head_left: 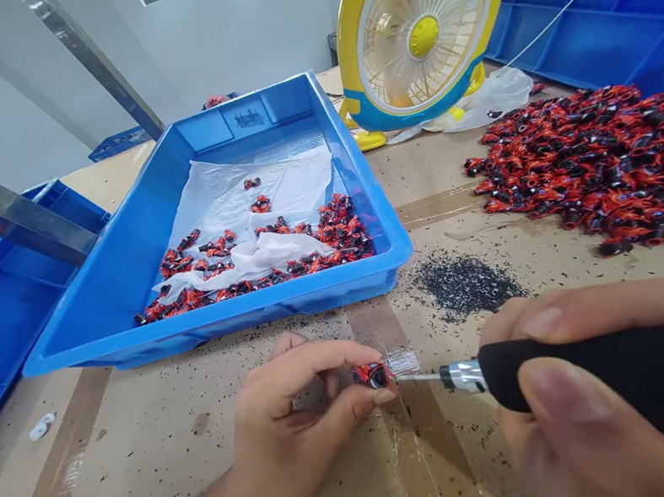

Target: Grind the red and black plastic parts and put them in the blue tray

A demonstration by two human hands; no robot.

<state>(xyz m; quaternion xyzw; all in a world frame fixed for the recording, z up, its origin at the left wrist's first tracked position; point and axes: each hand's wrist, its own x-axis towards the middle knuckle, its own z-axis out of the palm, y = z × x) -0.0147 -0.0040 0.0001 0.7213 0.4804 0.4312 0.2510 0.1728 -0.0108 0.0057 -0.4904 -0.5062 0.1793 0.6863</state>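
Between thumb and forefinger, my left hand pinches a small red and black part above the cardboard-covered table. My right hand is wrapped round a thick black handheld tool with a silver collar. The tool's thin metal tip points left and reaches the right side of the small part; whether it touches cannot be made out. Just behind my left hand stands a blue tray with white sheeting and many similar red and black parts in it.
A large heap of red and black parts lies at the right. Black shavings are scattered before it. A yellow fan stands behind. More blue trays flank both sides, and a white piece lies left.
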